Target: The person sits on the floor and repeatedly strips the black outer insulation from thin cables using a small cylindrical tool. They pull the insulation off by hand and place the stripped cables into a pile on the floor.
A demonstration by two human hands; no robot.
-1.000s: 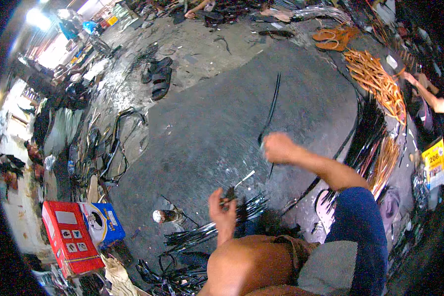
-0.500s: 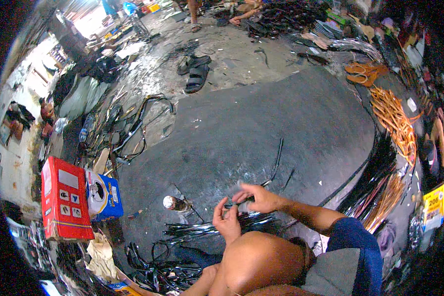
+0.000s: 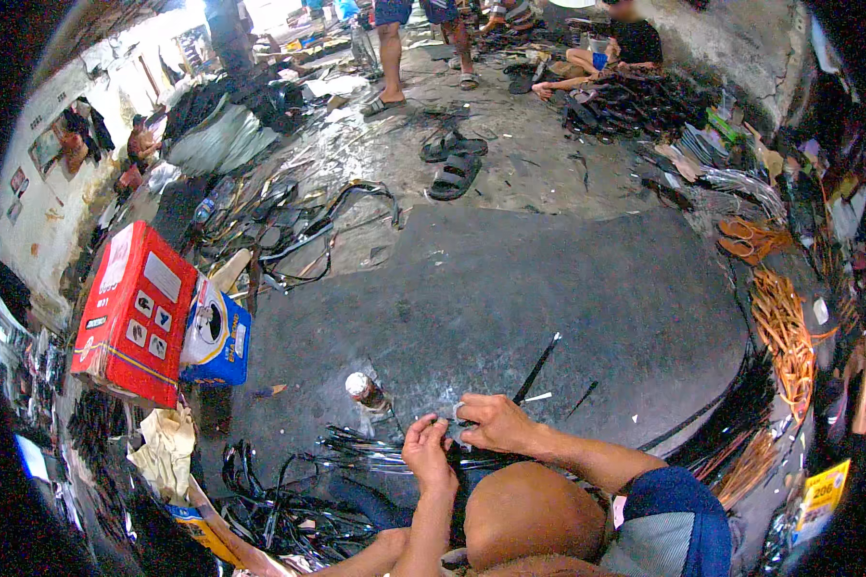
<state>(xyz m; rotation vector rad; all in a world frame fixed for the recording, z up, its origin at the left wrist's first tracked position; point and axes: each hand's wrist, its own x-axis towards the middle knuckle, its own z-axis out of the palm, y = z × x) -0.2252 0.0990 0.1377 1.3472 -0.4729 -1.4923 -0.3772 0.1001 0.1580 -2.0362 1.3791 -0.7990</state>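
Observation:
Both of my hands are close together, low over the dark mat (image 3: 587, 279), by my bent knee. My left hand (image 3: 429, 454) is closed in a pinch, its thumb and fingertips pressed together. My right hand (image 3: 498, 424) is curled beside it, fingers bent toward the left fingertips. What they grip between them is too small and hidden to name. A narrow black strip (image 3: 539, 367) runs up and away from beside the right hand. Below the left hand lies a bundle of shiny black strips (image 3: 361, 448). A brown container with a whitish top (image 3: 364, 388) stands left of the hands.
At left are a red box (image 3: 135, 317) and a blue-and-white one (image 3: 219, 332). Tangled black strips (image 3: 298, 519) lie lower left, orange-brown strips (image 3: 782, 337) at right. Black sandals (image 3: 452, 173) sit beyond the mat. One person stands (image 3: 391, 58); another sits by a dark pile (image 3: 635, 106).
The view has tilted up, showing more of the room and the other people. My right hand has come down and curled in; my left fingers have closed together.

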